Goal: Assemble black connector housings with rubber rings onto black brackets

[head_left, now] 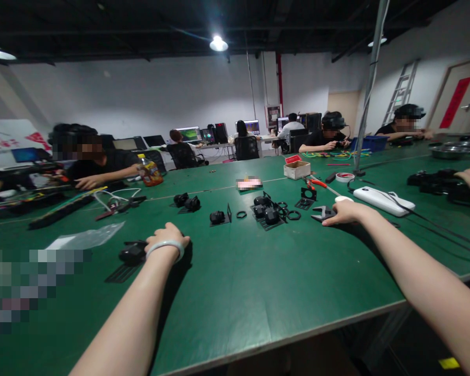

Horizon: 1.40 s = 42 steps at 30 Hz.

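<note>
My left hand (166,240), wearing a pale bangle, is closed at the right end of a black cable gland (132,253) on a slotted bracket; its fingertips are mostly hidden. My right hand (347,211) grips an adjustable wrench (323,213), whose jaws point left, low over the green table. Between the hands, farther back, lie a single gland on a bracket (218,217), a cluster of black glands (265,209) and a loose black ring (242,214). Another ring (294,215) and a bare bracket (307,197) lie nearer the wrench.
Beyond my right hand are a white power bank (384,201) with cables, orange-handled pliers (318,183), a tape roll (344,177) and a small box (296,169). A metal pole (366,104) rises there. A plastic bag (86,236) lies left. Co-workers sit across the table.
</note>
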Available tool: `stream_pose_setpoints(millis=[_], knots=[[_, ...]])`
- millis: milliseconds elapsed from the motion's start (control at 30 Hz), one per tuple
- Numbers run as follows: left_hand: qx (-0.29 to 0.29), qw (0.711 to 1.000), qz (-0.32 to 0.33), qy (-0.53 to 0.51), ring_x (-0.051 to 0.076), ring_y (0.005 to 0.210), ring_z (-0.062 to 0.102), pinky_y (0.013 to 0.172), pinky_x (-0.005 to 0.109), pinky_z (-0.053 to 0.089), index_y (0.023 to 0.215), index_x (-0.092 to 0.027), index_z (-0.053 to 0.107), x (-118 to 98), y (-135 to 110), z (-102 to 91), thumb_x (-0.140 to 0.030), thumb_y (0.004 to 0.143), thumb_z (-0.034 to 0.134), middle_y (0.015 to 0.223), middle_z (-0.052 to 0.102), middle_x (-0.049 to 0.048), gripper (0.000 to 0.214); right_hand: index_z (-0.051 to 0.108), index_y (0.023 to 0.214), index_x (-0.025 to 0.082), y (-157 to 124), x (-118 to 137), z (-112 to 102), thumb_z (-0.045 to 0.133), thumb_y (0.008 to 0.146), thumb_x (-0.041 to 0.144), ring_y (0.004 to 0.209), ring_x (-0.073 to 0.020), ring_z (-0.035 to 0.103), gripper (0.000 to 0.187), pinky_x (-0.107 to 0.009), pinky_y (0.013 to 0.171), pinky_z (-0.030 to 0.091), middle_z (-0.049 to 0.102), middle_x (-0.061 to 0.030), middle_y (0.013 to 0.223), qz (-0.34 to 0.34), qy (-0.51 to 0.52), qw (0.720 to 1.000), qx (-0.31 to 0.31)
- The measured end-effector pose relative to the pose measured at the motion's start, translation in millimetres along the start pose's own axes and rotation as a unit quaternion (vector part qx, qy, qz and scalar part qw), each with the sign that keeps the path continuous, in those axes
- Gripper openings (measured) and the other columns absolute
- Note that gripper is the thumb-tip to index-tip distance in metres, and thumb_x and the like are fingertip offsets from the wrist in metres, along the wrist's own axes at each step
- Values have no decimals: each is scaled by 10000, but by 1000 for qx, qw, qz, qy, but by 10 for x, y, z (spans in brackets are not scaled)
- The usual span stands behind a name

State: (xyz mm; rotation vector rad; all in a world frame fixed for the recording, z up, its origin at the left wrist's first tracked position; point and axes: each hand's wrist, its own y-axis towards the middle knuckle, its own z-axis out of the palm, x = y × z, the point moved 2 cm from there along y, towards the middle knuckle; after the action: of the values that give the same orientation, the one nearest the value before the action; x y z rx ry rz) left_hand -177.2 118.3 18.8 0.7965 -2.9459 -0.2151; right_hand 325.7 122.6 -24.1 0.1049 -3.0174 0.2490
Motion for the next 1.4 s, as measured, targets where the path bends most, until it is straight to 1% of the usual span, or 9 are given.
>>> stream_pose_setpoints(millis=[133, 300, 500, 567, 633, 767, 867, 1200, 1400], knots=[[8, 1000, 2, -2, 339, 953, 484, 705, 423, 403, 1043, -89, 386, 26, -20, -39, -460, 607, 550, 1086, 481, 226, 596, 629, 755, 122, 15, -4, 12, 423, 446, 783, 641, -223, 576, 757, -269, 515, 396, 609, -117, 739, 11, -9, 1000, 12], [-3, 1000, 3, -5, 316, 920, 505, 703, 392, 407, 1025, -118, 438, 34, -90, -84, -441, 589, 578, 1034, 520, 195, 560, 609, 827, 97, 2, 8, 19, 447, 437, 774, 747, -263, 579, 798, -299, 599, 424, 605, -157, 832, 23, -22, 999, -21], [-126, 992, 27, 11, 367, 1045, 381, 773, 441, 349, 1063, -108, 449, -142, -362, -191, -451, 656, 516, 1109, 444, 200, 536, 553, 934, 81, -27, 32, 15, 485, 459, 739, 849, -288, 561, 814, -317, 655, 433, 575, -195, 957, 39, -10, 998, -43], [-219, 971, 90, 17, 368, 1109, 304, 829, 458, 301, 1074, -112, 456, -272, -464, -207, -434, 689, 483, 1145, 418, 193, 503, 545, 942, 96, -30, 42, 18, 484, 469, 732, 868, -293, 554, 795, -321, 658, 431, 571, -186, 979, 37, -10, 999, -37], [-272, 949, 156, 13, 357, 1158, 238, 872, 457, 264, 1116, -136, 436, -409, -539, -179, -425, 705, 467, 1211, 371, 167, 503, 542, 948, 110, -33, 55, 20, 486, 484, 719, 881, -292, 550, 767, -320, 664, 428, 570, -174, 991, 37, -9, 999, -30], [-245, 937, 248, -12, 328, 1162, 249, 876, 422, 286, 1179, -188, 389, -643, -574, -38, -465, 735, 405, 1254, 347, 122, 524, 536, 981, 120, -39, 85, 13, 509, 491, 692, 917, -286, 539, 753, -312, 691, 422, 557, -162, 1029, 58, -4, 998, -27], [-227, 933, 279, -27, 317, 1163, 253, 888, 415, 283, 1229, -218, 326, -763, -550, 41, -498, 750, 361, 1274, 330, 102, 556, 529, 1007, 124, -30, 95, 8, 526, 476, 684, 944, -288, 525, 772, -315, 714, 418, 541, -159, 1061, 77, 5, 997, -19], [-124, 957, 248, -85, 341, 1142, 273, 861, 457, 302, 1293, -291, 174, -965, -416, 154, -589, 713, 353, 1327, 226, 108, 676, 536, 975, 148, 115, 8, 95, 493, 420, 744, 943, -314, 515, 815, -368, 710, 411, 537, -159, 1045, 92, 15, 995, -24], [-113, 958, 242, -101, 375, 1195, 149, 804, 506, 346, 1283, -360, 139, -1138, -380, 162, -599, 682, 401, 1380, 55, 72, 698, 546, 954, 155, 113, 18, 114, 470, 437, 750, 943, -323, 513, 792, -387, 722, 391, 551, -151, 1031, 91, 5, 995, -32]])
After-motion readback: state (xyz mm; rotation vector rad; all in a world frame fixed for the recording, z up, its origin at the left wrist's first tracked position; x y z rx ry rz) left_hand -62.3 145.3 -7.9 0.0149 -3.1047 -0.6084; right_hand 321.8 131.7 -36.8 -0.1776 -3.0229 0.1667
